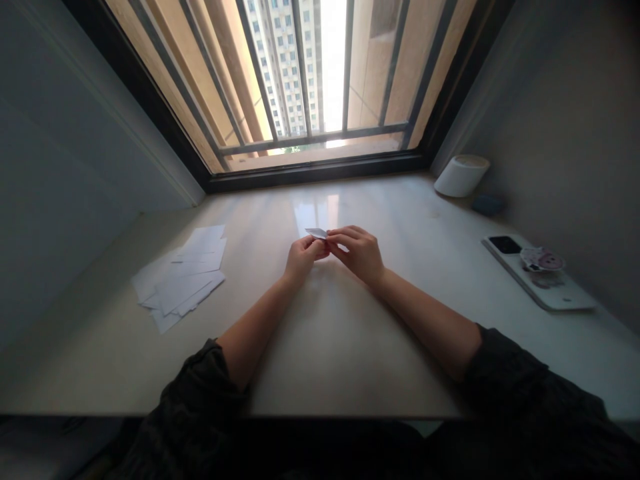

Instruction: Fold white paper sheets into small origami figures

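Note:
A small piece of folded white paper (316,233) is held up between my two hands over the middle of the white sill. My left hand (302,259) is closed on its lower part, thumb toward the right. The fingers of my right hand (361,252) pinch its right edge, fingertips meeting those of the left. The paper's upper left corner sticks out above the left hand; its lower part is hidden by the fingers. To the left, several loose sheets of white paper (187,283) lie overlapping in a pile, apart from my hands.
A white phone (547,293) with a round sticker-like grip (543,259) lies at the right. Behind it are a white cylindrical object (461,176) and a small dark blue item (488,205) by the wall. A barred window (320,167) borders the sill's far side.

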{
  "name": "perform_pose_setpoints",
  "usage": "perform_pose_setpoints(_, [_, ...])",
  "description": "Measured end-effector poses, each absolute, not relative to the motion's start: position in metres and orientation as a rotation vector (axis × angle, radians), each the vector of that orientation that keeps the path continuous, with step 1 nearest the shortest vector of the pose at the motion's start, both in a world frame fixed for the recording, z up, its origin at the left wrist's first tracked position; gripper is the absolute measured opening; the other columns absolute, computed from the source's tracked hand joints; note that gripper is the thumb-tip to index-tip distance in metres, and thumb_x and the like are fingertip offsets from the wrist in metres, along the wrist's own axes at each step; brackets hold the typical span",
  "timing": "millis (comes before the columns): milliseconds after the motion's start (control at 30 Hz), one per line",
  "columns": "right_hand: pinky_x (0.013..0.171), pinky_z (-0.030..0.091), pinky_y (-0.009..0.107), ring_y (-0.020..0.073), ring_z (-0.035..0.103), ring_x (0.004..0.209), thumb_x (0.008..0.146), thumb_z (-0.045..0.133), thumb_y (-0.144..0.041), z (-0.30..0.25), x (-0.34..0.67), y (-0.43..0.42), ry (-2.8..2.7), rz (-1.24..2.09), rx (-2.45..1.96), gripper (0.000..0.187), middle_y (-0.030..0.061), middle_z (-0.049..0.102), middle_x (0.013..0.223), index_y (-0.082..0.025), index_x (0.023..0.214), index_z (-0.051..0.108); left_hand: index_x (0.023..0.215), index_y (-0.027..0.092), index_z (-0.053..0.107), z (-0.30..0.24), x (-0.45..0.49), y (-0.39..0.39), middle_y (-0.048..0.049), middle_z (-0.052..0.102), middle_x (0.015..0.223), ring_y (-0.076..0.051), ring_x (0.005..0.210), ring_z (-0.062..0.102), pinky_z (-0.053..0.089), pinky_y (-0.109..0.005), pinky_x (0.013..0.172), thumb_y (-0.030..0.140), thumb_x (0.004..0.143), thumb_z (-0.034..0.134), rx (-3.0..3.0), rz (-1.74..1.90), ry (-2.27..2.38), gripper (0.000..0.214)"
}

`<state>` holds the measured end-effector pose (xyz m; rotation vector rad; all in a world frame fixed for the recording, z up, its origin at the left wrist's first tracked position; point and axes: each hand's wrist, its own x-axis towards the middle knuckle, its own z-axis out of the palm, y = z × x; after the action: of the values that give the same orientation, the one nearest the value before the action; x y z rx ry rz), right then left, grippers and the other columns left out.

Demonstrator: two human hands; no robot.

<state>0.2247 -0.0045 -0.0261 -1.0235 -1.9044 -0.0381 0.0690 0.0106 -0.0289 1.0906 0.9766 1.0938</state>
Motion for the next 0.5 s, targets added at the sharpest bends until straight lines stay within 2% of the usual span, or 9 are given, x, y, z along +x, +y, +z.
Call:
perform_pose_setpoints(233, [0.083,0.054,0.037,0.0209,0.069,0.091,0.089,0.059,-0.025,-0.027,0.2241,-0.0049,-1.931,-0.04,-1.071,0.013,0.003,0.075,0.101,-0.026,0.087,0.072,0.075,0.013,0.066,-0.0306,0.0688,0.0117,-0.0021,0.067,0.069,-0.015,0.07,0.066,0.055,-0.036,0.082,0.033,0.068,0.069,1.088,1.091,0.985,0.021])
perform_pose_setpoints(500, [0.075,0.054,0.032,0.0191,0.071,0.086,0.089,0.059,-0.025,-0.0295,0.2215,-0.0069,-1.905,-0.064,-1.127,0.013,0.0003,0.076,0.1,-0.026,0.084,0.071,0.077,0.012,0.067,-0.0309,0.069,0.0117,-0.002,0.067,0.07,-0.014,0.069,0.065,0.055,-0.035,0.081,0.032,0.069,0.067,1.11,1.105,0.965,0.022])
